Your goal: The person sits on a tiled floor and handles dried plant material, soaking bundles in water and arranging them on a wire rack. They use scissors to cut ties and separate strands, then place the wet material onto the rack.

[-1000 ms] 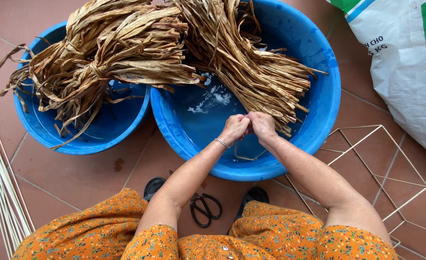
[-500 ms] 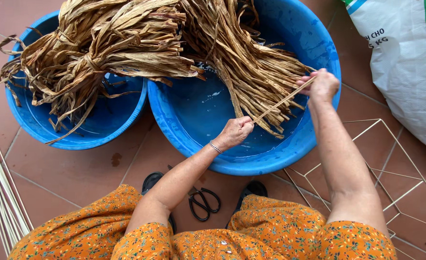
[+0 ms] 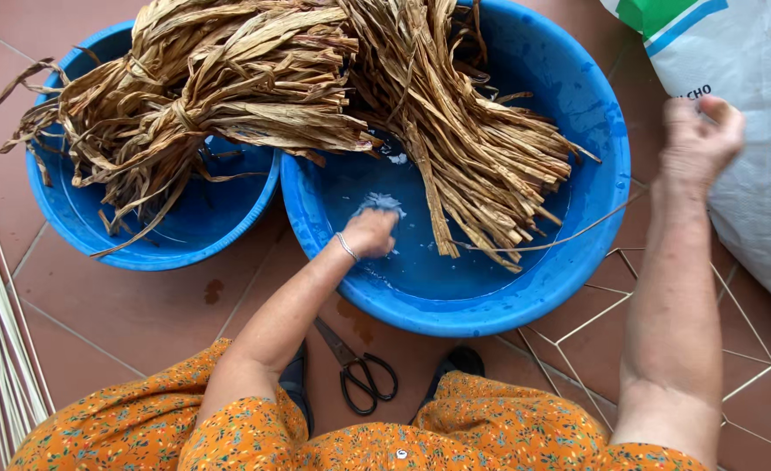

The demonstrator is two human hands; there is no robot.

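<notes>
One white sack (image 3: 734,105), green-and-red striped, lies beside right hand (image 3: 697,139).

hands (image 3: 699,139) now far apart

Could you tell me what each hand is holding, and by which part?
The right hand pinches one end of a thin dried strip. The left hand, in the basin, holds its other end.

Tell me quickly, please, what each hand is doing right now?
Left hand: closed, down in the basin, seemingly pinching the strand.
Right hand: closed grip, raised beside the basin; the strand runs toward it.
</notes>
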